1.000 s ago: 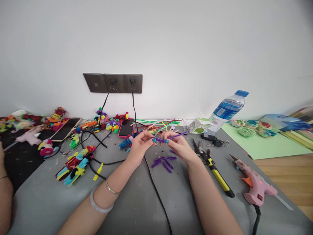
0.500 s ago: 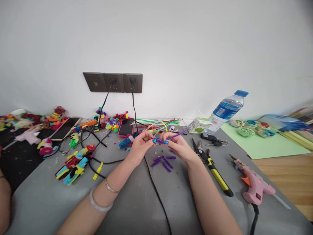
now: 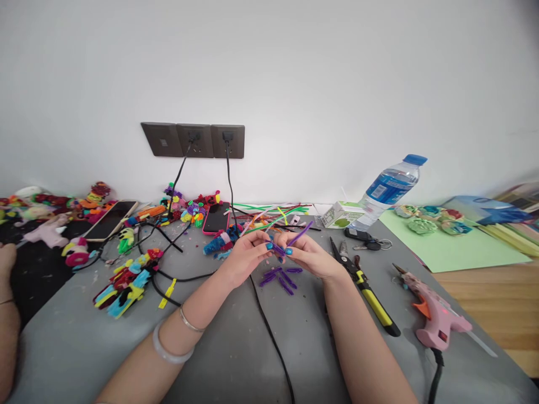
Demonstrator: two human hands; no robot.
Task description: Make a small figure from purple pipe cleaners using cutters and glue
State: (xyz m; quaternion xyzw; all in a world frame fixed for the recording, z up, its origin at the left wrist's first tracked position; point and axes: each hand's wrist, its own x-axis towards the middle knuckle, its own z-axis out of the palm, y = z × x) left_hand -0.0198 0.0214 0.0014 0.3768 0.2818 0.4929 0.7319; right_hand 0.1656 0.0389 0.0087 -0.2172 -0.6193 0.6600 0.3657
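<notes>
Between my two hands is a purple pipe cleaner [image 3: 300, 233], its free end pointing up and to the right. My left hand [image 3: 248, 255] pinches its left part between thumb and fingertips. My right hand [image 3: 306, 253] grips it a little further right, thumb tip close to the left thumb. Fingers hide part of the bent section. Just below the hands, several short folded purple pipe cleaner pieces [image 3: 288, 279] lie on the grey table [image 3: 236, 342]. Behind the hands are long loose pipe cleaners [image 3: 269, 209] in green, red and white.
Pliers with yellow-black handles [image 3: 370, 297] and a pink glue gun [image 3: 440, 320] lie at right. A tilted water bottle [image 3: 389, 188], drink carton [image 3: 342, 215] and keys [image 3: 373, 244] stand behind. Colourful pipe cleaner figures [image 3: 126, 283] and black cables [image 3: 269, 331] are left. Another person's arm [image 3: 7, 325] shows at far left.
The purple pipe cleaner's free end has swung to a steeper upward angle. My hands have shifted slightly and the fingers have re-gripped. At far left, the other person's hand has come into view.
</notes>
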